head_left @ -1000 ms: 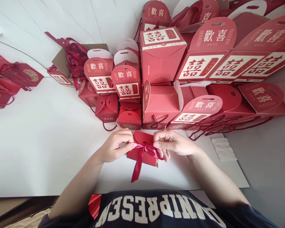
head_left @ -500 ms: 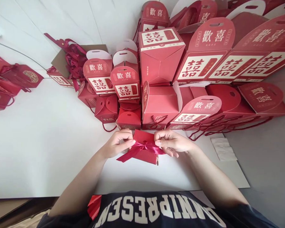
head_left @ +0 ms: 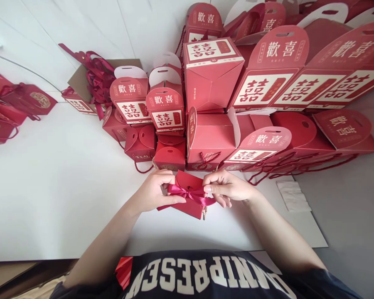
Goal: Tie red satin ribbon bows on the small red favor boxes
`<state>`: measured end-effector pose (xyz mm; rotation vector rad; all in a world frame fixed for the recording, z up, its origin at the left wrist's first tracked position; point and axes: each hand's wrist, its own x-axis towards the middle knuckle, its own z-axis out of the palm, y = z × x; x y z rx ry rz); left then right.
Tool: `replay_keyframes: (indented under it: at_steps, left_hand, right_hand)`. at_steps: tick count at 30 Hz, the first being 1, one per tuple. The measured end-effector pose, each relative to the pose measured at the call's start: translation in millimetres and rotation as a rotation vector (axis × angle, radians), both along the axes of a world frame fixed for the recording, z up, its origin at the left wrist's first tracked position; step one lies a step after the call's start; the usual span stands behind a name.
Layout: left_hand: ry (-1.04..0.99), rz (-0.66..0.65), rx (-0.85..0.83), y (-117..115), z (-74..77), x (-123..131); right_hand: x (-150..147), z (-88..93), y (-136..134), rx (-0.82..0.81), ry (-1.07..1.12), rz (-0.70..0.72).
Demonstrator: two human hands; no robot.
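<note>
A small red gift box (head_left: 188, 207) stands on the white table before me, with a crimson satin ribbon (head_left: 187, 191) tied in a bow around it. My left hand (head_left: 157, 189) is closed at the box's left side, its fingers curled and its thumb laid over the bow's lower left tail. Between that thumb and forefinger the left loop shows. On the other side, my right hand (head_left: 226, 187) pinches the right part of the bow between thumb and forefinger, its other fingers loosely bent. Twisted gold cord (head_left: 204, 213) hangs at the box's right edge.
Stacked red gift boxes (head_left: 212, 133) with cord handles fill the table's far side and right. An open carton (head_left: 75, 79) at the back holds a heap of ribbons (head_left: 98, 77). More red boxes (head_left: 28, 99) stand far left. White tissues (head_left: 293, 195) lie on the right.
My left thumb has moved right and down, from the left loop onto the lower tail. The box has turned slightly and the bow's left loop now stands out more. My right hand has hardly moved.
</note>
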<state>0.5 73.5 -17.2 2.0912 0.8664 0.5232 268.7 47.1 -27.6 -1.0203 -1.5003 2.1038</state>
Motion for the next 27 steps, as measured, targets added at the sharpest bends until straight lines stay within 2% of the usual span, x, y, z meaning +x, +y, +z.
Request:
replay_keyframes:
  at_steps: [6, 20, 23, 27]
  left_hand:
    - [-0.073, 0.004, -0.16, 2, -10.0, -2]
    - [-0.175, 0.02, -0.423, 2, -15.9, -1]
    - [-0.203, 0.042, -0.441, 3, -16.4, 0]
    - [-0.18, 0.033, -0.432, 7, -10.6, -9]
  right_hand:
    - [3, -13.6, 2, -0.007, 0.057, 0.005]
    - [2, -32.8, 7, 0.069, 0.152, 0.035]
    - [1, -30.1, 8, 0.088, 0.144, 0.038]
    - [5, -14.5, 2, 0.161, 0.069, -0.027]
